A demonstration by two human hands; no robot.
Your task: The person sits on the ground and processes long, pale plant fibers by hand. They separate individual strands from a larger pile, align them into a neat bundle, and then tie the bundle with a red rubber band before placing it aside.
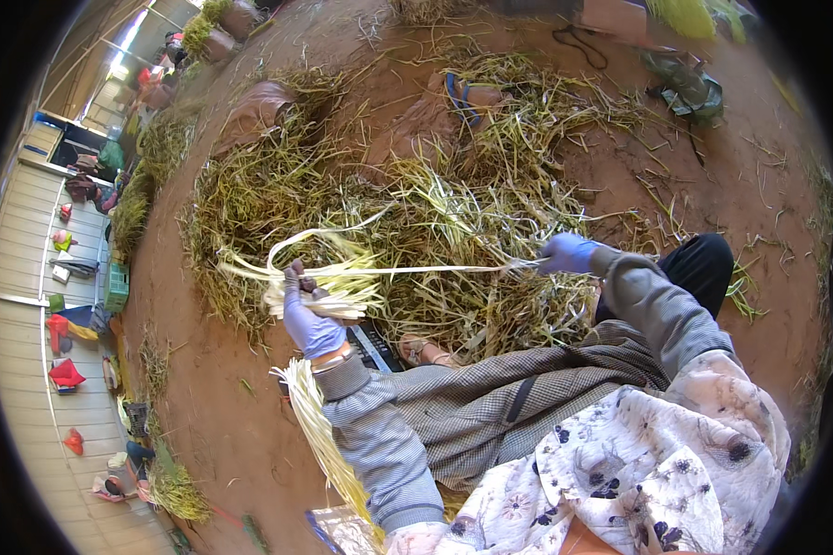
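My left hand (pixel 309 322), in a lilac glove with the finger ends bare, is closed around a bundle of pale straw strips (pixel 350 277). Loose ends fan out to both sides of it, and one strip loops upward. A single straw strip (pixel 435 269) runs taut from that bundle to my right hand (pixel 567 253). The right hand wears a blue-violet glove and pinches the strip's far end; its fingertips are partly hidden. Beneath both hands spreads a heap of green and yellow stalks (pixel 491 199). Another pale straw bundle (pixel 307 407) lies beside my left forearm.
My foot (pixel 420 350) rests at the heap's near edge, close to a dark object (pixel 375 347) under my left wrist. A blue strap (pixel 463 100) and a dark green plastic bag (pixel 690 88) lie farther off. Along the left wall are a green crate (pixel 117 287) and several people.
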